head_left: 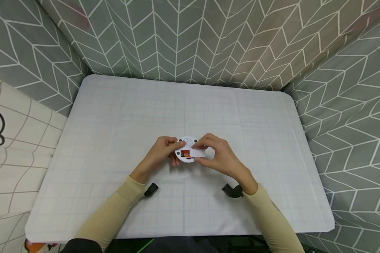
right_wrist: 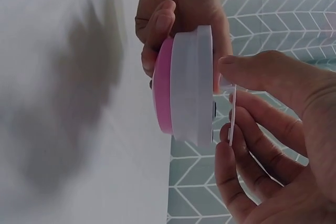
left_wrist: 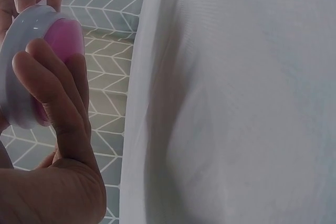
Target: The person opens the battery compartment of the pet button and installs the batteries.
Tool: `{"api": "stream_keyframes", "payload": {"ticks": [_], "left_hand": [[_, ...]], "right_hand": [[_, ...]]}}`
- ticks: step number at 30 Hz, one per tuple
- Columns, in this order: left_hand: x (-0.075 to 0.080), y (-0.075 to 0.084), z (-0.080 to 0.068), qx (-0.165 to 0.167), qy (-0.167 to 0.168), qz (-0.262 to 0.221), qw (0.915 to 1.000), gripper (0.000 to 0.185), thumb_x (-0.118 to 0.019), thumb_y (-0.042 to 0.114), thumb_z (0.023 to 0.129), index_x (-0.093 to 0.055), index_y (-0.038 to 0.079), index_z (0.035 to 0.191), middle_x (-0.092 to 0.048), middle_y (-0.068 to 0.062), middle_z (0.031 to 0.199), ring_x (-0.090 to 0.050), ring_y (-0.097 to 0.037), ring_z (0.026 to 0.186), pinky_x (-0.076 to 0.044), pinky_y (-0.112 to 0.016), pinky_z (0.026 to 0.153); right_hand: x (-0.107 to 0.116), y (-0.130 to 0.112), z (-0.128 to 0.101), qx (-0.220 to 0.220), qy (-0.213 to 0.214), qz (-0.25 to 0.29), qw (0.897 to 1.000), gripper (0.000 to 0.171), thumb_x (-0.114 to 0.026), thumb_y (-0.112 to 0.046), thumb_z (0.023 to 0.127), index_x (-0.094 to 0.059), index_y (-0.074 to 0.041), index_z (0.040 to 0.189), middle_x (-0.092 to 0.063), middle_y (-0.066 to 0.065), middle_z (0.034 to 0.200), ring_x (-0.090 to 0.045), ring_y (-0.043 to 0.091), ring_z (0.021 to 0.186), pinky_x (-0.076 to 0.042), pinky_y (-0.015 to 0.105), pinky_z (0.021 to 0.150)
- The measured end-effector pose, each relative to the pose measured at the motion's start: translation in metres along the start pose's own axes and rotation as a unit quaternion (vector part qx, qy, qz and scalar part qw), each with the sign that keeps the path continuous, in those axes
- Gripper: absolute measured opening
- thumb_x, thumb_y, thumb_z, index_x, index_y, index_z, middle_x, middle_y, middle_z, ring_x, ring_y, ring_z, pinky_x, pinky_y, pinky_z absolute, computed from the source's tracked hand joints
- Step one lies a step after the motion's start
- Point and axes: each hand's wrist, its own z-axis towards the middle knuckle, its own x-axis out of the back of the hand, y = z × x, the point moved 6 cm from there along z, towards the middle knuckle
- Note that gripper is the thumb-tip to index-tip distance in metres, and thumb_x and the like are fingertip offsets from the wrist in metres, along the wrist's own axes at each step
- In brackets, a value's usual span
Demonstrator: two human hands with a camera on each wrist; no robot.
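Over the middle of the table, my left hand [head_left: 158, 154] grips a round white-and-pink device [head_left: 189, 140] by its edge, thumb on the back. That back carries a pattern of small holes, dark round spots near the rim and an uncovered battery compartment [head_left: 185, 153] with red-orange batteries showing. Its other face is pink [right_wrist: 164, 90] in the right wrist view. Between thumb and fingers, my right hand [head_left: 223, 156] pinches a thin white battery cover [right_wrist: 233, 116]. The cover stands slightly off the back in the right wrist view, and overlaps the compartment's right part in the head view.
A white cloth with a faint grid covers the table [head_left: 120, 116]. Grey chevron-patterned curtains [head_left: 177, 42] hang behind it and on the right. A white gridded sheet [head_left: 19, 147] lies to the left. Black straps [head_left: 232, 190] sit at both wrists.
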Motion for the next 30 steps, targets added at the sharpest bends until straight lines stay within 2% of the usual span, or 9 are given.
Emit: {"api": "stream_keyframes", "payload": {"ticks": [9,16,24,30], "left_hand": [[-0.003,-0.002,0.002,-0.003,-0.006,0.002,1.0000,0.036,-0.072,0.030,0.102,-0.068,-0.003,0.088,-0.070,-0.013,0.069,-0.064,-0.021,0.047,-0.055,-0.029,0.046],[-0.003,-0.003,0.000,-0.003,-0.006,-0.006,1.0000,0.036,-0.072,0.028,0.101,-0.067,-0.003,0.083,-0.068,-0.011,0.064,-0.063,-0.020,0.046,-0.055,-0.030,0.045],[-0.004,-0.004,0.000,0.000,-0.007,-0.008,0.9999,0.036,-0.071,0.028,0.102,-0.065,-0.002,0.082,-0.067,-0.012,0.062,-0.063,-0.019,0.045,-0.055,-0.030,0.044],[-0.005,-0.004,0.000,0.002,-0.005,-0.008,0.9999,0.036,-0.071,0.027,0.102,-0.065,-0.002,0.082,-0.066,-0.012,0.060,-0.063,-0.019,0.044,-0.055,-0.029,0.044]], "right_hand": [[-0.007,-0.004,0.000,0.002,-0.005,-0.009,1.000,0.034,-0.089,-0.013,0.085,-0.075,-0.017,0.115,-0.067,-0.009,0.110,-0.065,0.008,0.101,-0.058,0.031,0.090],[-0.017,-0.010,0.005,0.020,-0.015,-0.002,1.000,0.030,-0.089,-0.015,0.086,-0.076,-0.017,0.113,-0.068,-0.005,0.112,-0.062,0.010,0.097,-0.057,0.033,0.083],[-0.019,-0.011,0.006,0.007,-0.030,-0.005,1.000,0.028,-0.088,-0.016,0.087,-0.077,-0.017,0.113,-0.068,-0.007,0.111,-0.061,0.011,0.097,-0.056,0.030,0.083],[-0.019,-0.012,0.007,0.017,-0.026,-0.006,0.999,0.028,-0.089,-0.017,0.087,-0.077,-0.017,0.112,-0.070,-0.005,0.110,-0.061,0.011,0.097,-0.056,0.030,0.082]]}}
